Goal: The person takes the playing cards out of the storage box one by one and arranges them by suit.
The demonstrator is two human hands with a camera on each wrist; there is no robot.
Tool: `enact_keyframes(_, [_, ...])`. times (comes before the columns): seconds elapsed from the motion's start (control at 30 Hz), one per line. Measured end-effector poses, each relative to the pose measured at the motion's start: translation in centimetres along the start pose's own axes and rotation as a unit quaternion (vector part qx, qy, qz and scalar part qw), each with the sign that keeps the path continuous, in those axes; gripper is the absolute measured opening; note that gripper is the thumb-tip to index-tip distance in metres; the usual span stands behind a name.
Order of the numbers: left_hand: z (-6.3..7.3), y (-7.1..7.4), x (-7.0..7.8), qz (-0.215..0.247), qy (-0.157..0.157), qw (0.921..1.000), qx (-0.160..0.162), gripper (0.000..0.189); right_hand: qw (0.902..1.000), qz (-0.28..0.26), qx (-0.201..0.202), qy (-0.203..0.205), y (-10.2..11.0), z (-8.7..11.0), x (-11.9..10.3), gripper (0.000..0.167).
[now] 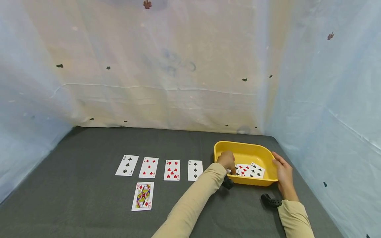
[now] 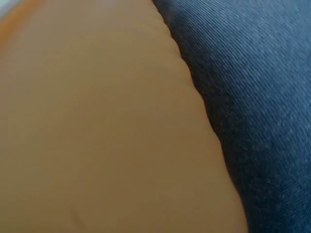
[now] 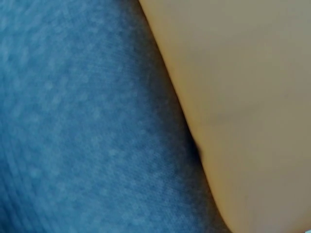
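Observation:
A yellow plastic tray [image 1: 253, 150] stands at the right of the dark table in the head view. My right hand [image 1: 284, 173] grips its right end, thumb over the rim. My left hand [image 1: 227, 161] reaches in over the left side, fingers pointing down at a playing card [image 1: 237, 170] that it partly covers. I cannot tell whether those fingers pinch this card. Beside it in the tray lie a hearts card [image 1: 244, 169] and a clubs card [image 1: 257, 170], overlapping. Both wrist views show only close skin and blue cloth.
Left of the tray lie a three of clubs [image 1: 127, 165], five of diamonds [image 1: 148, 167], seven of hearts [image 1: 171, 170] and three of spades [image 1: 194, 170] in a row, face up. A queen of diamonds [image 1: 143, 196] lies nearer. Pale sheeting [image 1: 166, 109] hangs around the table [image 1: 89, 198].

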State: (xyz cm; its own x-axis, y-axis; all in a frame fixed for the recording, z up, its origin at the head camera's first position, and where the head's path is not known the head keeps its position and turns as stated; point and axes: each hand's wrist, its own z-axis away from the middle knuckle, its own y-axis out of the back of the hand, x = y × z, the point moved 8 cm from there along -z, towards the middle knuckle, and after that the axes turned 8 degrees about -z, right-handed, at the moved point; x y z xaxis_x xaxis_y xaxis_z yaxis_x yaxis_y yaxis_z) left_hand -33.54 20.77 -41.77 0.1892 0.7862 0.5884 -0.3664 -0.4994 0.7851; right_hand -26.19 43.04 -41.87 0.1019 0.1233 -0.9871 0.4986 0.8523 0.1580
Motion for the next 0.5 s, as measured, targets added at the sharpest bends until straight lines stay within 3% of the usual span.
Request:
enact_keyframes(0.13, [0.04, 0.0, 0.21, -0.047, 0.008, 0.9989, 0.0, 0.036, 1.0, -0.002, -0.001, 0.001, 0.0, 0.13, -0.05, 0.047])
enact_keyframes(0.3, [-0.01, 0.08, 0.59, -0.112, -0.004, 0.9935, 0.015, 0.032, 0.9998, -0.016, 0.001, -0.01, 0.0, 0.18, 0.0, 0.046])
enact_keyframes(0.5, [-0.13, -0.01, 0.7, -0.137, -0.01, 0.9901, 0.025, 0.03, 0.9997, -0.019, 0.001, -0.014, 0.01, 0.22, 0.04, 0.046])
